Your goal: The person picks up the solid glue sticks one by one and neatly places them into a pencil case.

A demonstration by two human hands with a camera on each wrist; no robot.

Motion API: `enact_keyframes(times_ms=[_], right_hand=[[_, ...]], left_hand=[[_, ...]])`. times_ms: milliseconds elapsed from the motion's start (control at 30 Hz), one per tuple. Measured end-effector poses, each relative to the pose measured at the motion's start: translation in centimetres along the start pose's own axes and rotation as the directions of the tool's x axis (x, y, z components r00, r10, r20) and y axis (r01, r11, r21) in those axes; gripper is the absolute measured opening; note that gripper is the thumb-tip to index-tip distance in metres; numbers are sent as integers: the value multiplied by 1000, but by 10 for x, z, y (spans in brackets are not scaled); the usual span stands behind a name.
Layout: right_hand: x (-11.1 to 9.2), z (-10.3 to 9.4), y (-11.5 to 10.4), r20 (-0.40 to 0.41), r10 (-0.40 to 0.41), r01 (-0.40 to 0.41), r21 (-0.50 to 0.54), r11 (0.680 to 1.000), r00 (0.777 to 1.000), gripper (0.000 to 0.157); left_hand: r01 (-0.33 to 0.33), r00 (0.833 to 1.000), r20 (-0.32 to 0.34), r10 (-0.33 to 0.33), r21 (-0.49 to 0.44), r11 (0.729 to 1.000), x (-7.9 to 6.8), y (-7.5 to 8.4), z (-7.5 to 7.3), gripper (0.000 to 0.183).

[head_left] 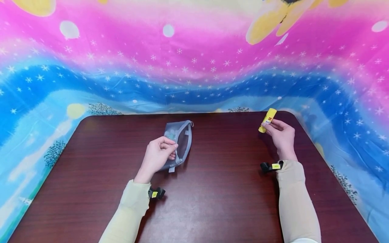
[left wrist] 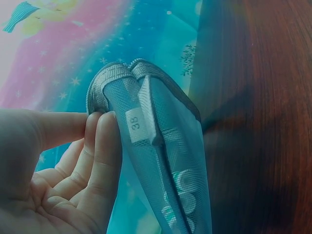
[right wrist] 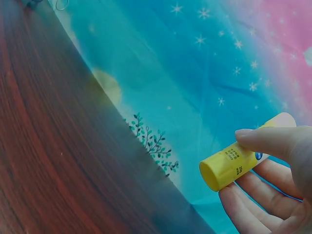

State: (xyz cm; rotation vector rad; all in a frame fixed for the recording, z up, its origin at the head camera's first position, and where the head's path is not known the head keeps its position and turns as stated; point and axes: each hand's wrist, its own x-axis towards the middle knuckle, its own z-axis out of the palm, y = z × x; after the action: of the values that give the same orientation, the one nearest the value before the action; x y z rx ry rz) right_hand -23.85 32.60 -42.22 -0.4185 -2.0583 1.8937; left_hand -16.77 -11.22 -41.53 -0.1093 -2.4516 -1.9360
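My left hand (head_left: 158, 153) pinches the rim of a grey mesh zipper pouch (head_left: 186, 143) between thumb and fingertips. The pouch's mouth gapes toward the right in the head view. In the left wrist view, a tag marked 38 (left wrist: 136, 126) shows on its side, and several small white-and-green cylinders (left wrist: 187, 201) lie inside behind the mesh. Off to the right, my right hand (head_left: 282, 136) holds a yellow glue stick (head_left: 267, 120) by thumb and fingers, tilted over the table's far right part. Its label print faces the right wrist camera.
The dark red-brown wooden table (head_left: 225, 189) has rounded far corners. A colourful printed cloth (head_left: 194, 77) with snowflakes hangs behind it and along both sides. Black camera mounts sit on the left wrist (head_left: 156, 193) and right wrist (head_left: 271, 166).
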Motion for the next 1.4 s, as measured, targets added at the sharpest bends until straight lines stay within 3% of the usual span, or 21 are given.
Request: enact_keyframes(times_ms=[233, 533, 800, 1400], right_hand=[[-4, 4, -10, 16, -13, 12, 42, 999, 1000, 53], [-12, 12, -24, 29, -51, 51, -27, 998, 998, 53], [-21, 21, -36, 60, -90, 87, 53, 995, 994, 51], [-39, 50, -38, 170, -161, 165, -6, 986, 972, 43]], left_hand=[[-4, 1000, -5, 4, 0, 1000, 0, 0, 1, 13], [4, 1000, -6, -4, 14, 1000, 1, 0, 0, 12], [8, 1000, -6, -8, 12, 1000, 1, 0, 0, 13], [12, 1000, -7, -12, 16, 1000, 0, 2, 0, 13]])
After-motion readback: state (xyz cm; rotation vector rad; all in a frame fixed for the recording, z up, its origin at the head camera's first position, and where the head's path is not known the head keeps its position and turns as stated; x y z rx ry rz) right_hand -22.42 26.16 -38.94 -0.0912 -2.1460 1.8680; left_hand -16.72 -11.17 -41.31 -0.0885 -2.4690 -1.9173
